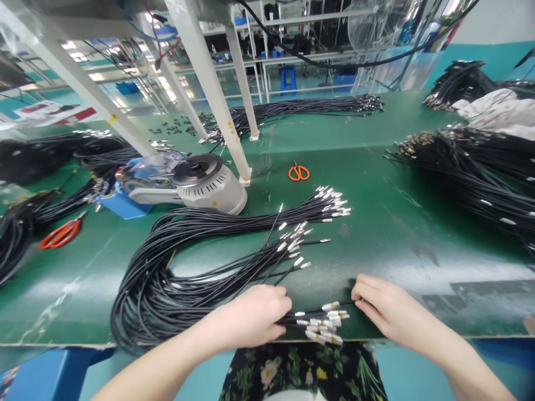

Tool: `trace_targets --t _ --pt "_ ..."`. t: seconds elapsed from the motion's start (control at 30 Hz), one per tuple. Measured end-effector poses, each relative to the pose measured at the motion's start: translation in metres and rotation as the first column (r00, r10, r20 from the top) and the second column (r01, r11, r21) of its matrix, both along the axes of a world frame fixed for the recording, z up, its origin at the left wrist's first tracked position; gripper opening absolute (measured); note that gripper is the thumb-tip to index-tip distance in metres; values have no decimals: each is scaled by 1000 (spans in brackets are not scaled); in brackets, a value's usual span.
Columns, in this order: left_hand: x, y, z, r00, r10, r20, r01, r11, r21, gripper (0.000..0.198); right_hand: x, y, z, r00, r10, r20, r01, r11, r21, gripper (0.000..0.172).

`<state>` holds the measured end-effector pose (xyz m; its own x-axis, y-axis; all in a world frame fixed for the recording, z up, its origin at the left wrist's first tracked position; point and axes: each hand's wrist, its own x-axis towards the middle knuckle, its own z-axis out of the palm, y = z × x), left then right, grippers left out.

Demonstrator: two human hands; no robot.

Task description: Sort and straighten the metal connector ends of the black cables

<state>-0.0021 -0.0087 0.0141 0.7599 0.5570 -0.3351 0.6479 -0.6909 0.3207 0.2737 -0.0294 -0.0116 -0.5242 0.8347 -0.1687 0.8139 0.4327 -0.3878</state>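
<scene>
A long bundle of black cables (pixel 137 278) loops across the green table in front of me, its ends tipped with white or silvery pieces. My left hand (pixel 265 312) is closed around one group of these cables near the front edge. Just past its fingers, a cluster of white tips (pixel 324 324), some with yellowish marks, sticks out to the right. My right hand (pixel 380 303), to the right of that cluster, pinches a single black cable, whose end is hidden in the fingers. Two more groups of tipped ends (pixel 332 201) lie farther back.
A round grey tape-dispenser-like machine (pixel 213 184) stands behind the cables, beside white posts (pixel 217 94). Orange-handled scissors (pixel 298 172) lie mid-table, with another orange-handled cutter (pixel 62 233) at left. More cable bundles (pixel 468 167) are piled right, left and at the back.
</scene>
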Motion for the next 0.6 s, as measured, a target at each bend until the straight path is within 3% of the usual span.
trace_targets --t 0.07,0.2,0.3,0.47,0.6 --pt "-4 12 4 998 5 66 -4 1000 -19 5 4 -2 2 1000 -12 17 13 1000 -16 20" --pt "-7 35 8 959 199 200 -200 980 -14 9 17 -7 1 999 -32 29 33 999 -31 21" --pt "-3 38 3 952 268 148 -279 959 53 17 19 -3 0 998 -56 -1 56 998 33 13" --pt "9 31 -2 944 309 118 -320 943 92 27 -2 22 6 990 -86 -108 100 987 127 20" --pt "12 32 2 950 303 72 -310 944 110 27 -25 44 16 997 -14 -71 19 998 67 21"
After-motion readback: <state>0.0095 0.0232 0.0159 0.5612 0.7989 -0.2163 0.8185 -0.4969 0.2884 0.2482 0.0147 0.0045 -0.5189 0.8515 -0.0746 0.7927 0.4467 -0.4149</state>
